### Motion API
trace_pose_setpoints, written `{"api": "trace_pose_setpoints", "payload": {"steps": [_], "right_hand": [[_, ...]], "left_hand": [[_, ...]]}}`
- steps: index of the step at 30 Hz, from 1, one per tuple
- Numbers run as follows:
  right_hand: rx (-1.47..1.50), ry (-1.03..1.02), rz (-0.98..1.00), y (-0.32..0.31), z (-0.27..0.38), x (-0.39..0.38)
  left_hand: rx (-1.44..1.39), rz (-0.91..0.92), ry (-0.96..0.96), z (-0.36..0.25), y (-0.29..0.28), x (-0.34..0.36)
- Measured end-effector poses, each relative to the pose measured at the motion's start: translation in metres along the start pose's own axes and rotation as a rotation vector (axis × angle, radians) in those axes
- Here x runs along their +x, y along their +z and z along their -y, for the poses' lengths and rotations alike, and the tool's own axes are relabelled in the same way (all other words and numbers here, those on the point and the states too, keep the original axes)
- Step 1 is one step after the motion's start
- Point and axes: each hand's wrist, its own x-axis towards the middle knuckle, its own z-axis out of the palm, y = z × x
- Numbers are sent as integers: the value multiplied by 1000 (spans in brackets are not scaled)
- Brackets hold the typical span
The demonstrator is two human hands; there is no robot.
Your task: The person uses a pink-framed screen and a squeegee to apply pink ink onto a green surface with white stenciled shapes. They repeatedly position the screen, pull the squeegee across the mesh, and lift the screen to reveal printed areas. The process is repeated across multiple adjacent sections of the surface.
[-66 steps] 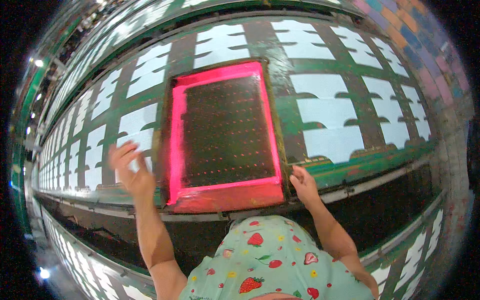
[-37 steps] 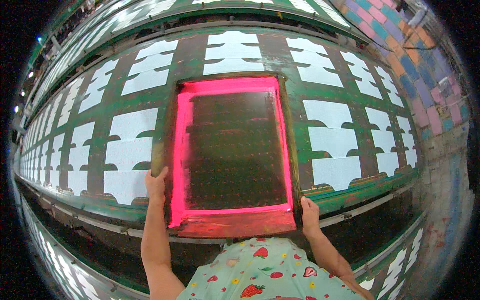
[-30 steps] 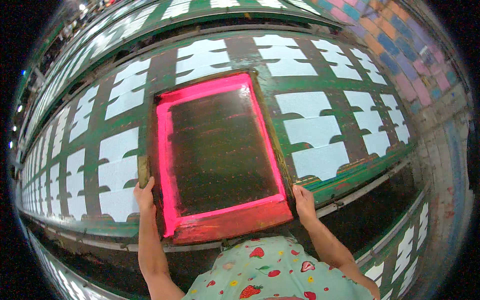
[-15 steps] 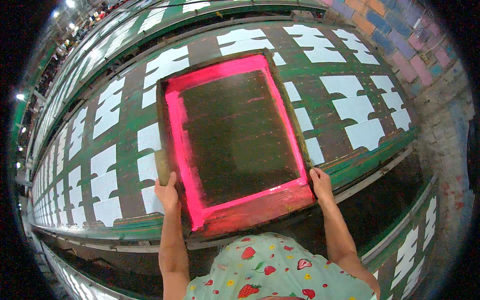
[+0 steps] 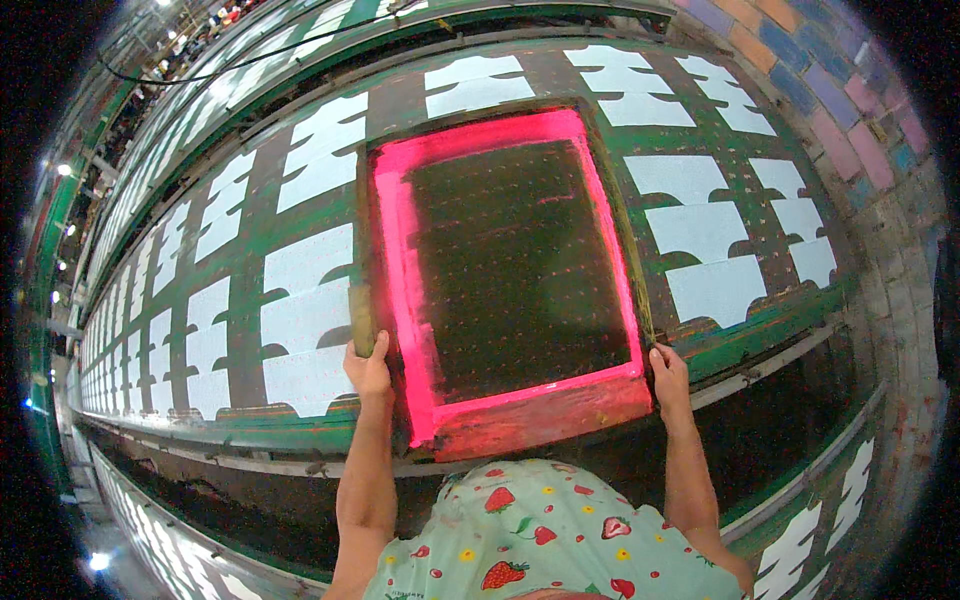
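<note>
I hold a large rectangular screen-printing frame (image 5: 598,200) over the long green table, with bright pink ink around the borders of its dark mesh. My left hand (image 5: 370,368) grips the left side near the lower corner, thumb on top, beside an olive-yellow strip (image 5: 361,318) on that edge. On the opposite side, my right hand (image 5: 670,375) is closed around the frame's right edge. Whether the frame touches the table, I cannot tell. White cut pieces (image 5: 308,305) with curved notches lie in rows on both sides of it; the frame hides those beneath.
The green-and-brown table (image 5: 240,385) stretches far to the left, with a rail (image 5: 770,362) along its near edge. Parallel tables with more white pieces stand beyond and behind me. A dark cable (image 5: 200,80) hangs at the far left. Coloured brick paving (image 5: 830,90) lies at the right.
The frame has moved right along the table with both hands still on it. More white pieces show at its left, and a column formerly showing beside its right edge is now covered.
</note>
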Motion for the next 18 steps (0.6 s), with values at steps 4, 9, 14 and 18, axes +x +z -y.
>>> {"api": "trace_pose_setpoints", "payload": {"steps": [4,9,14,18], "right_hand": [[-42,-24,28,-8,8,-1],[-654,-644,-123,0,60,-45],[-457,-1007,584,46,104,-110],[-649,-1176,503,73,115,-125]], "left_hand": [[66,-12,-23,-13,4,-10],[63,15,0,-6,4,-6],[231,-7,32,11,4,5],[378,-32,49,8,5,4]]}}
